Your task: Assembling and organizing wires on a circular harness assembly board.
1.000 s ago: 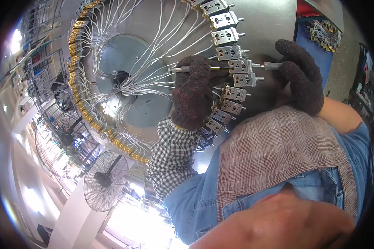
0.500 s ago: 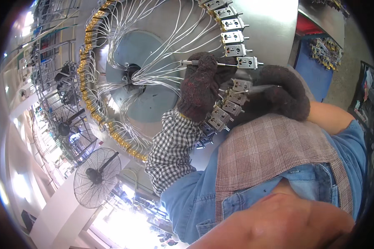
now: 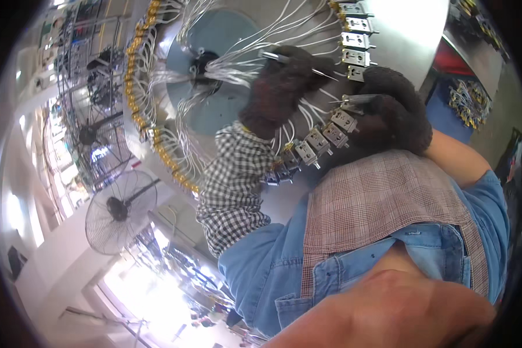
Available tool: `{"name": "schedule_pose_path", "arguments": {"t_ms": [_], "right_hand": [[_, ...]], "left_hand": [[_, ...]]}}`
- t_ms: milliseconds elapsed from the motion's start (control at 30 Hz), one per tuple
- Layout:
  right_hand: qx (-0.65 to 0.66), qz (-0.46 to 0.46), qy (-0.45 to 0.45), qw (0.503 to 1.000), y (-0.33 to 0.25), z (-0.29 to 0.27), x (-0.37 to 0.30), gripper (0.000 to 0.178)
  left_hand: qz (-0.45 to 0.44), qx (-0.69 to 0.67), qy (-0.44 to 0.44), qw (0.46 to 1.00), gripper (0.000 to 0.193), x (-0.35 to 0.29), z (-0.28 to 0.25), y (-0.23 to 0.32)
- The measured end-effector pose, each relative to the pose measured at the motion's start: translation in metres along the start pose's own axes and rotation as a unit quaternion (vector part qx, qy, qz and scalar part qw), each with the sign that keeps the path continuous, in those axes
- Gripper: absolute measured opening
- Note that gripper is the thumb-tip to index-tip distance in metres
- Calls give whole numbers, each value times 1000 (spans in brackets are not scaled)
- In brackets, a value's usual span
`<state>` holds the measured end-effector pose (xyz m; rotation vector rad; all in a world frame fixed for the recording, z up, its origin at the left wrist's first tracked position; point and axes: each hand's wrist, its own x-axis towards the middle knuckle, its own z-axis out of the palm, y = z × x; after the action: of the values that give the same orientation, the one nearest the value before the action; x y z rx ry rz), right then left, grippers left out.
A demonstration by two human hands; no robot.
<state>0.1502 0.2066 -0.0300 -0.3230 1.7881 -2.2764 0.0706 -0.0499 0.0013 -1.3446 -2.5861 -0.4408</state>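
My left hand (image 3: 278, 87), in a dark knitted glove, is closed around a slim metal screwdriver (image 3: 326, 74). Its thin shaft points right, toward the ring of small metal blocks. My right hand (image 3: 395, 110), gloved the same way, is closed at the fingertips on a small silver metal block (image 3: 359, 101); the fingers hide part of it. Just above stands another metal block (image 3: 355, 73) in the ring, close to the screwdriver tip. Below, several metal blocks (image 3: 317, 139) with white wires curve toward my checked left sleeve.
White wires (image 3: 232, 71) fan out from the centre of a grey round disc (image 3: 226, 32) to the ring. Yellow-brass fittings (image 3: 134, 87) line its far left side. A standing fan (image 3: 119, 209) is at the left. Another wired bundle (image 3: 468, 103) lies at the right on a blue surface.
The ring and disc sit higher and further right in view. The screwdriver tip has come away from the block it met. My right hand has moved up beside the ring with a block in its fingers.
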Motion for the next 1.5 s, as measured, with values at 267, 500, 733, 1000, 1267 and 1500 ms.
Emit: {"name": "schedule_pose_path", "arguments": {"t_ms": [267,500,733,1000,1267,1500], "right_hand": [[132,12,59,989,-15,19,14,41],[-333,-322,-49,885,-7,-7,38,33],[-447,-373,-87,808,-19,-38,67,37],[-203,-56,-34,977,-18,-45,120,35],[133,134,21,982,-19,-15,140,34],[107,121,21,987,-18,-11,145,36]], "left_hand": [[-404,-529,54,744,20,-87,-82,-3],[-376,47,-109,919,54,-154,-65,45],[-463,58,3,884,38,-124,-34,98],[-511,12,121,851,21,-81,-4,123],[-500,-420,316,688,19,-116,33,106],[-417,-523,260,696,18,-86,33,62]]}}
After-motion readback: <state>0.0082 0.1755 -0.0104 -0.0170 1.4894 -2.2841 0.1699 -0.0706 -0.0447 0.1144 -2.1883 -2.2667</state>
